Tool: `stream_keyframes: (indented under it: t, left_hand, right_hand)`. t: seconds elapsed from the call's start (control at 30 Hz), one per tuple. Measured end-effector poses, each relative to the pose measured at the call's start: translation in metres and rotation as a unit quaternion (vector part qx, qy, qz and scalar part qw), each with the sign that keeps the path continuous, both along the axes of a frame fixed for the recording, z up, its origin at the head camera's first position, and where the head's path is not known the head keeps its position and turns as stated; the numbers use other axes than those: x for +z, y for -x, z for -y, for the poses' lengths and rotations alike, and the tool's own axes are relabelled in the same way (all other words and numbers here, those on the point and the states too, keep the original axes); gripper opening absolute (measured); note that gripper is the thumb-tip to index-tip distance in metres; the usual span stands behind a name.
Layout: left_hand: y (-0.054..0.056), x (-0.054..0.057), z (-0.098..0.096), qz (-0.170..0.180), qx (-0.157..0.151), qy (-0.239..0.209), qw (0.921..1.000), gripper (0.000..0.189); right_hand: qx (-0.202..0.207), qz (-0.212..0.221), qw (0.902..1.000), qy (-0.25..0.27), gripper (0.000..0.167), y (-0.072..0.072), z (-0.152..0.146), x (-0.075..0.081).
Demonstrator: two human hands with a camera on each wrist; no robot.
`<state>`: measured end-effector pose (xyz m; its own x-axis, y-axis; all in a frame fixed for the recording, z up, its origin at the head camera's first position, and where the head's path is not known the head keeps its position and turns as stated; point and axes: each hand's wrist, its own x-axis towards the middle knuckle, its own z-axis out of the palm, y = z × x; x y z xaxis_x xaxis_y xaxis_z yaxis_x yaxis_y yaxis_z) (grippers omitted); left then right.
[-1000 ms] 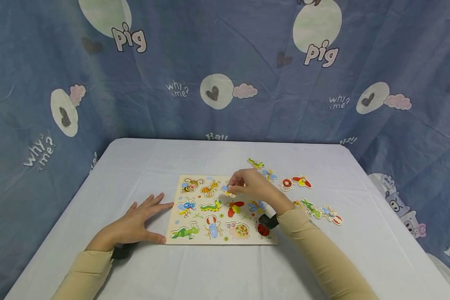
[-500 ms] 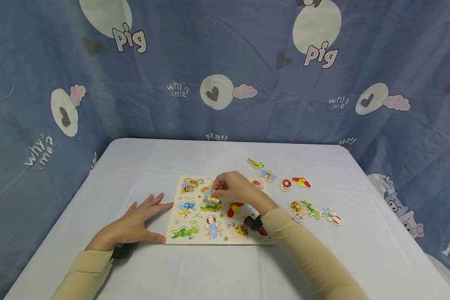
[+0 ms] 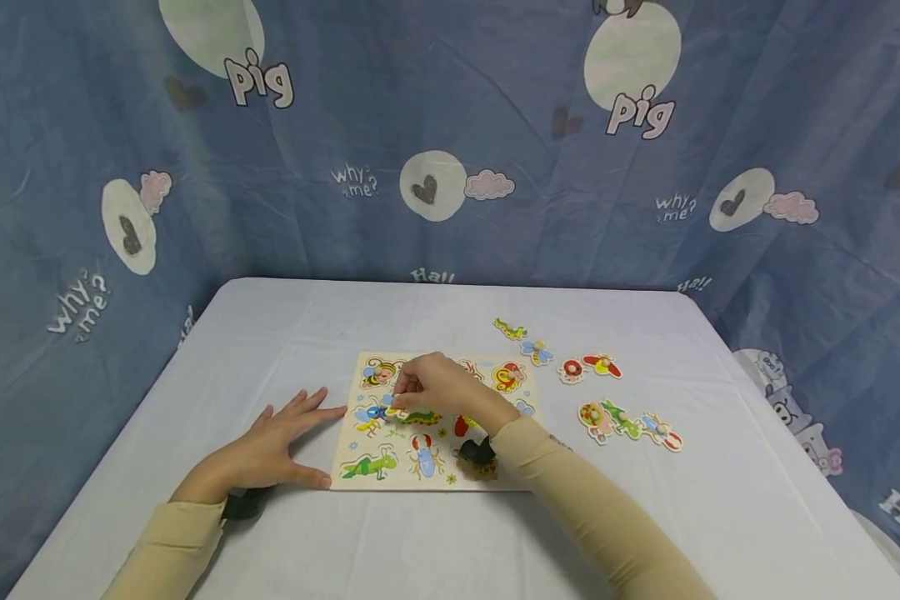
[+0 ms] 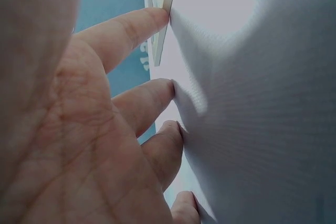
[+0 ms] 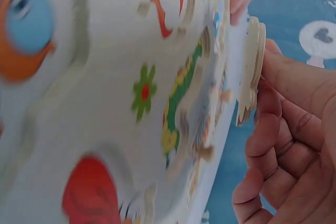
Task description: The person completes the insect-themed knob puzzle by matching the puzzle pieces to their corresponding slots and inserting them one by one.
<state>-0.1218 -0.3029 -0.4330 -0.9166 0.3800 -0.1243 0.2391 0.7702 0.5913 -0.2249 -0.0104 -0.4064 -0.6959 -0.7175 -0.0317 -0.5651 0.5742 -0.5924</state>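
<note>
My right hand (image 3: pixel 450 387) pinches a flat wooden puzzle piece (image 5: pixel 252 72) between thumb and fingertips. In the right wrist view the piece stands edge-on, apart from the board, so its picture is hidden there. In the head view it hovers over the middle-left of the insect puzzle board (image 3: pixel 412 483), by the blue mosquito picture (image 3: pixel 371 415). Fingers spread, my left hand (image 3: pixel 273 450) rests at the board's left side; its thumb touches the lower left corner and the index fingertip meets the left edge. Wooden knobs (image 5: pixel 205 153) stick up from pieces seated along the far row.
Loose puzzle pieces lie right of the board: a caterpillar (image 3: pixel 510 328), a blue-winged insect (image 3: pixel 537 352), a round red piece (image 3: pixel 572 371), a red-winged bug (image 3: pixel 602 365), a snail (image 3: pixel 596 421), a grasshopper (image 3: pixel 622 419) and a beetle (image 3: pixel 662 432). A patterned curtain (image 3: pixel 450 108) hangs behind the table.
My right hand has moved left and toward the near side over the board, carrying the piece from the far row to the middle row. The left hand has stayed in place.
</note>
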Motion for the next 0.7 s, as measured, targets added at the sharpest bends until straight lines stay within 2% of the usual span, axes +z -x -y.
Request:
stream_keyframes:
  t: [0.37,0.7]
  left_hand:
    - [-0.001,0.0,0.001,-0.007,-0.007,-0.004,0.9999,0.101]
    - [-0.001,0.0,0.001,-0.005,-0.005,-0.006,1.0,0.101]
  right_hand:
    - [0.029,0.0,0.9995,-0.012,0.011,-0.003,0.025,-0.006]
    - [0.035,-0.016,0.9986,-0.035,0.012,-0.005,0.039,-0.009]
